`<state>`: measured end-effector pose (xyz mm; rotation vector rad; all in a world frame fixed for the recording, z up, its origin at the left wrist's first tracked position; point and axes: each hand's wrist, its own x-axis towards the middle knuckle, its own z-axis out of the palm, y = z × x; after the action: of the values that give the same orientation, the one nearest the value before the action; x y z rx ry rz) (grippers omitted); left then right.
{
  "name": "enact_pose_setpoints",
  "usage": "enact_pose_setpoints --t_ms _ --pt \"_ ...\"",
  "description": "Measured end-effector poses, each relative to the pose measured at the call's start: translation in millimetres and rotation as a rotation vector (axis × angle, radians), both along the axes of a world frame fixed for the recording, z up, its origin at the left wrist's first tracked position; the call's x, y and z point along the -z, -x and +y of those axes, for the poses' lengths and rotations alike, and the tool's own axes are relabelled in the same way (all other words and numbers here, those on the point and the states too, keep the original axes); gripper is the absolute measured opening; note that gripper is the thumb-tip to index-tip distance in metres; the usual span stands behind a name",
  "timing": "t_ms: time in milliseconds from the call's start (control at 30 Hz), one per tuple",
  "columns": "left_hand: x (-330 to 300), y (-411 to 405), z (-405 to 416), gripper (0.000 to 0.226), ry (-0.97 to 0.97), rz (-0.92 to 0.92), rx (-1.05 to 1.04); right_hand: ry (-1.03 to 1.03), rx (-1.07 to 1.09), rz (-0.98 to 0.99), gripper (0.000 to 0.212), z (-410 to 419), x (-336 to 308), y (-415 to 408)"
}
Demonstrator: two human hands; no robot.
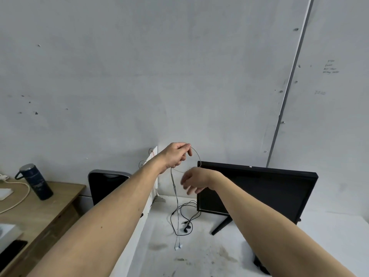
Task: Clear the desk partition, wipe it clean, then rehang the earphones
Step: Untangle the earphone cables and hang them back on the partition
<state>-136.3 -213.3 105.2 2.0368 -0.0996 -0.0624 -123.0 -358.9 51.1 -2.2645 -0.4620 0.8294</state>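
Far left: wooden table (pixel 42 208), brown top, its right edge ending short of the white desk. On it a dark flask (pixel 35 181) with a metal lid stands upright, a cream cable (pixel 19 198) loops across the top, and a white box (pixel 7 232) plus a dark flat item sit at the lower left corner, partly cut off. Behind the gap between the two desks is a black chair back (pixel 105 184) against the wall.

Thin white partition (pixel 153 176) stands on edge along the left side of the white desk (pixel 199 256); the left forearm crosses over it. Desk top is white with grey smudges near the front.

Left hand (pixel 175 156) is raised near the wall above the partition's far end, fingers curled, pinching the grey earphones (pixel 176 206); their wire arcs over the fingertips and hangs straight down, the buds dangling just above the desk. Right hand (pixel 194 181) hovers just beside and below, fingers loosely spread, gripping nothing; a wire strand runs to it, contact unclear.

Black earphones (pixel 186 220) lie coiled on the desk, near the monitor's left edge. Black monitor (pixel 257 190) stands tilted on a thin leg stand, screen dark, close to the wall.

Grey wall (pixel 179 66) fills the upper view, pocked, with a vertical metal strip (pixel 289 86) at right and faint scribbles beyond. Open desk space lies in front of the monitor.
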Motion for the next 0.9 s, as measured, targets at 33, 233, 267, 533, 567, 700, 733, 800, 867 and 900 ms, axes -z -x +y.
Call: enact_pose_setpoints --t_ms 33,233,267,533,567,700,733,800,867,900 --pt "1 1 1 0.037 -0.004 0.005 0.009 -0.076 0.043 -0.038 0.024 2 1 0" --pt "4 4 2 0.037 0.022 0.041 0.062 -0.18 0.131 0.128 0.049 17 6 0" --pt "5 4 3 0.037 0.028 0.044 0.063 -0.186 0.131 0.167 0.051 20 8 0" --pt "14 2 14 0.037 -0.053 0.044 0.013 -0.426 0.257 0.315 0.015 16 12 -4" --pt "17 1 18 0.038 -0.108 0.041 -0.008 -0.46 0.348 0.312 0.013 13 14 -6" --pt "34 -2 39 0.038 -0.357 0.023 -0.093 -0.646 0.676 0.306 0.008 -9 22 -20" --pt "36 -3 44 0.037 -0.416 0.019 -0.114 -0.688 0.743 0.309 0.009 -15 24 -22" --pt "39 -6 52 0.036 -0.507 0.013 -0.175 -0.694 0.854 0.274 0.008 -30 25 -27" --pt "39 -9 57 0.035 -0.559 0.005 -0.235 -0.621 0.929 0.18 0.008 -45 25 -28" --pt "37 -10 58 0.035 -0.574 -0.005 -0.262 -0.587 0.956 0.134 0.009 -51 24 -29"
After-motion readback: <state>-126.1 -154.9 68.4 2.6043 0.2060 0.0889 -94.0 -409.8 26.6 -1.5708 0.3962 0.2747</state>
